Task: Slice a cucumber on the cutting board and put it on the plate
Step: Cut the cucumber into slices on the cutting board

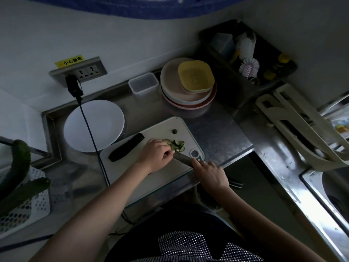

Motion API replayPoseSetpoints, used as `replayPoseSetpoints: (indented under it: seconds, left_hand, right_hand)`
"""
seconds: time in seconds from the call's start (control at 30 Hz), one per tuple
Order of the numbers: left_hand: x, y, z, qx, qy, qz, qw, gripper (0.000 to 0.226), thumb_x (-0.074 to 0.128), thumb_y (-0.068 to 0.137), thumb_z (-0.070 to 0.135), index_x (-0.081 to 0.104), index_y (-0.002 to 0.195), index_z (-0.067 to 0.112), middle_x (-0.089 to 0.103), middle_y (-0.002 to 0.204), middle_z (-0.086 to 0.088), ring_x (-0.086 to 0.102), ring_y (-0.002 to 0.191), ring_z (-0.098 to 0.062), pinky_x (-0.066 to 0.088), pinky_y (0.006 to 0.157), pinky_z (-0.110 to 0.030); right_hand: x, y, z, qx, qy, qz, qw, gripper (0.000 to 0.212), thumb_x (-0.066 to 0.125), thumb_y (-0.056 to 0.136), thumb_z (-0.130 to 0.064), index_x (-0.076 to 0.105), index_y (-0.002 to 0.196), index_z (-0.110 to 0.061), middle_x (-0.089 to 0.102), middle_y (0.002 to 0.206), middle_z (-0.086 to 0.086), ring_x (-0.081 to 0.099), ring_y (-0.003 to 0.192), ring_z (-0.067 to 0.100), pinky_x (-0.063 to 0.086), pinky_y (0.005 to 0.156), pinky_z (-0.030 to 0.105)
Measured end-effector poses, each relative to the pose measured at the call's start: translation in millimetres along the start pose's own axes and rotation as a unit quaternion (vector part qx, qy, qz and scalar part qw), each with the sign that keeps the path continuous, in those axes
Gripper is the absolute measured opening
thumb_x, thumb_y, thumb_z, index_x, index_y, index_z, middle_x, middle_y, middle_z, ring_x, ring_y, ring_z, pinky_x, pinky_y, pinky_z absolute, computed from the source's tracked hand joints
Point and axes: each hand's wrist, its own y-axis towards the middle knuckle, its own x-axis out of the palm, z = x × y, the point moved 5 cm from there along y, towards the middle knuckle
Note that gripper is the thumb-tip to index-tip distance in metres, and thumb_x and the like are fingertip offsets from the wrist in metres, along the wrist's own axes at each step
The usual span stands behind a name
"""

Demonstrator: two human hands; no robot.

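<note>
On a dim steel counter, the left hand pinned the cucumber on the board beside its slices; the right hand gripped the knife. The plate waited left.

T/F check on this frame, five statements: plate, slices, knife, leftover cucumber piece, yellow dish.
1. The white round plate holds cucumber slices. False: it is bare.
2. The green cucumber slices lie on the white cutting board. True.
3. The left hand holds the knife. False: the right hand does.
4. A dark uncut cucumber piece lies on the board. True.
5. The yellow square dish sits directly on the counter. False: it tops a stack of plates.
</note>
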Motion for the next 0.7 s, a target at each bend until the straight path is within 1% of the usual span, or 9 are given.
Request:
replayPoseSetpoints:
  seconds: [0.03, 0.1, 0.2, 0.27, 0.33, 0.4, 0.5, 0.6, 0.7]
  left_hand:
    - [0.9, -0.7, -0.3, -0.005, 0.009, -0.019, 1.0, 0.041, 0.039, 0.083, 0.037, 0.063, 0.06, 0.014, 0.063, 0.065, 0.0, 0.059, 0.063, -0.024, 0.043, 0.068, -0.03]
    - [6.6, 0.6, -0.7, -0.028, 0.0, -0.079, 0.996, 0.049, 0.032, 0.083, 0.045, 0.067, 0.068, 0.015, 0.066, 0.075, 0.001, 0.06, 0.072, -0.021, 0.039, 0.072, -0.028]
    - [21.4, 2.5, -8.3, -0.071, -0.025, -0.167, 0.983, 0.066, 0.021, 0.08, 0.059, 0.068, 0.094, 0.016, 0.065, 0.103, 0.0, 0.059, 0.094, -0.019, 0.045, 0.083, -0.032]
    - [26.9, 2.3, -10.8, -0.087, -0.038, -0.204, 0.974, 0.073, 0.017, 0.078, 0.063, 0.066, 0.106, 0.016, 0.063, 0.113, -0.001, 0.057, 0.102, -0.02, 0.045, 0.087, -0.036]
    - [25.8, 3.4, -10.3, -0.092, -0.056, -0.178, 0.978, 0.069, 0.019, 0.081, 0.057, 0.066, 0.105, 0.012, 0.064, 0.109, -0.004, 0.058, 0.099, -0.021, 0.046, 0.085, -0.034]
    - [17.5, 3.4, -12.3, -0.108, -0.074, -0.112, 0.985, 0.052, 0.03, 0.088, 0.044, 0.067, 0.099, 0.009, 0.065, 0.103, -0.005, 0.059, 0.095, -0.022, 0.046, 0.081, -0.031]
    - [8.4, -1.0, -24.1, -0.128, -0.067, -0.043, 0.989, 0.024, 0.046, 0.094, 0.019, 0.065, 0.101, 0.006, 0.064, 0.104, -0.007, 0.057, 0.098, -0.024, 0.046, 0.081, -0.034]
    - [2.7, -9.3, -36.9, -0.183, -0.081, 0.007, 0.98, 0.021, 0.048, 0.095, 0.012, 0.063, 0.104, 0.001, 0.062, 0.107, -0.012, 0.056, 0.1, -0.027, 0.045, 0.083, -0.037]
    - [1.4, -20.3, -45.7, -0.224, -0.081, 0.005, 0.971, 0.023, 0.044, 0.097, 0.013, 0.062, 0.105, 0.001, 0.061, 0.107, -0.013, 0.056, 0.1, -0.028, 0.044, 0.082, -0.037]
  right_hand:
    - [1.9, 0.5, -0.3, -0.002, -0.007, -0.004, 1.0, 0.05, 0.049, 0.094, -0.015, 0.026, 0.138, -0.021, 0.054, 0.129, 0.006, 0.056, 0.112, 0.031, 0.051, 0.08, 0.042]
    - [4.8, 1.3, -1.4, -0.004, -0.014, -0.013, 1.0, 0.048, 0.046, 0.096, -0.014, 0.026, 0.139, -0.019, 0.054, 0.129, 0.007, 0.055, 0.113, 0.031, 0.05, 0.082, 0.042]
    - [4.9, 0.1, -2.1, -0.007, -0.008, -0.011, 1.0, 0.045, 0.043, 0.097, -0.015, 0.027, 0.139, -0.018, 0.053, 0.13, 0.007, 0.055, 0.113, 0.031, 0.051, 0.082, 0.042]
    - [4.1, -1.0, -2.5, -0.011, -0.009, -0.008, 1.0, 0.042, 0.041, 0.098, -0.015, 0.028, 0.138, -0.018, 0.053, 0.129, 0.007, 0.056, 0.111, 0.031, 0.051, 0.081, 0.042]
    - [3.3, -2.2, -1.6, -0.008, -0.007, -0.006, 1.0, 0.039, 0.039, 0.098, -0.017, 0.031, 0.136, -0.019, 0.054, 0.128, 0.007, 0.057, 0.11, 0.031, 0.051, 0.08, 0.042]
    - [2.8, -3.5, 2.0, -0.001, 0.009, 0.001, 1.0, 0.036, 0.039, 0.099, -0.019, 0.033, 0.134, -0.02, 0.056, 0.125, 0.006, 0.058, 0.108, 0.031, 0.051, 0.079, 0.042]
    - [2.9, -5.1, 9.4, 0.008, 0.027, 0.009, 1.0, 0.032, 0.036, 0.099, -0.022, 0.036, 0.131, -0.021, 0.059, 0.119, 0.005, 0.059, 0.105, 0.029, 0.049, 0.075, 0.041]
    - [6.3, -1.1, 8.0, -0.018, 0.037, 0.007, 0.999, 0.027, 0.038, 0.099, -0.024, 0.039, 0.126, -0.02, 0.061, 0.11, 0.005, 0.062, 0.096, 0.03, 0.049, 0.068, 0.04]
    - [11.2, 8.9, -3.3, -0.032, 0.065, 0.0, 0.997, 0.021, 0.036, 0.101, -0.03, 0.041, 0.119, -0.019, 0.062, 0.104, 0.006, 0.064, 0.088, 0.033, 0.045, 0.063, 0.038]
